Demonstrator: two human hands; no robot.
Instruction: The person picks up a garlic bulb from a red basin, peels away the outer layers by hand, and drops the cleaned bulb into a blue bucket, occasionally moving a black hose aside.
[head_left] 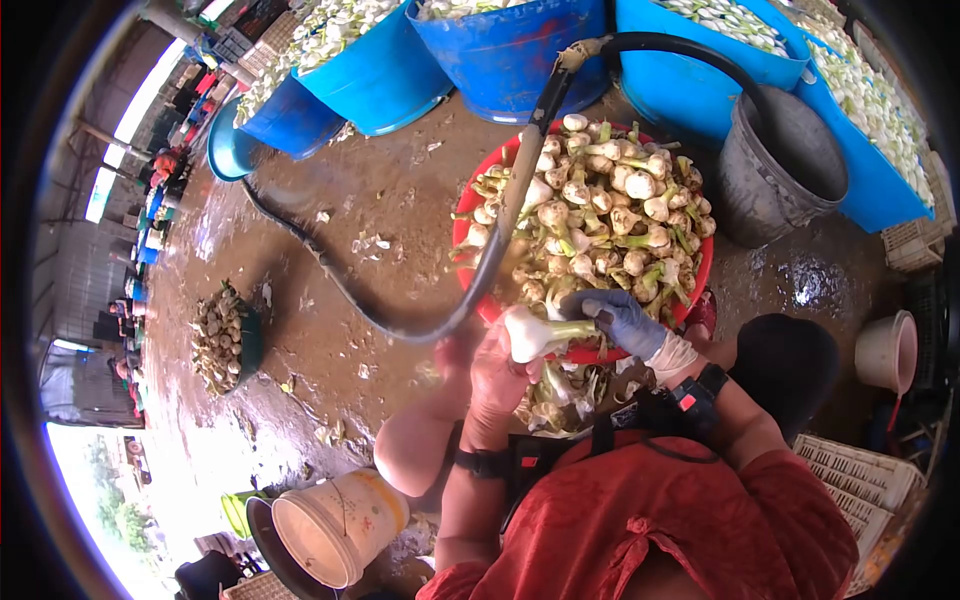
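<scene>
A peeled white garlic bulb with a green stem is between my hands, over the near rim of a red basin. My left hand, bare, is closed round the bulb's side. On my right hand is a grey-blue glove; its fingers are closed at the stem end. A heap of garlic bulbs, many with brown outer skins and cut stems, fills the basin. Just below the hands lie stripped skins, partly hidden by my body.
A black hose arches over the basin into a grey bucket. Blue tubs of white bulbs line the back. To the left, a green container of bulbs stands on the wet floor. A white bucket lies near my left arm.
</scene>
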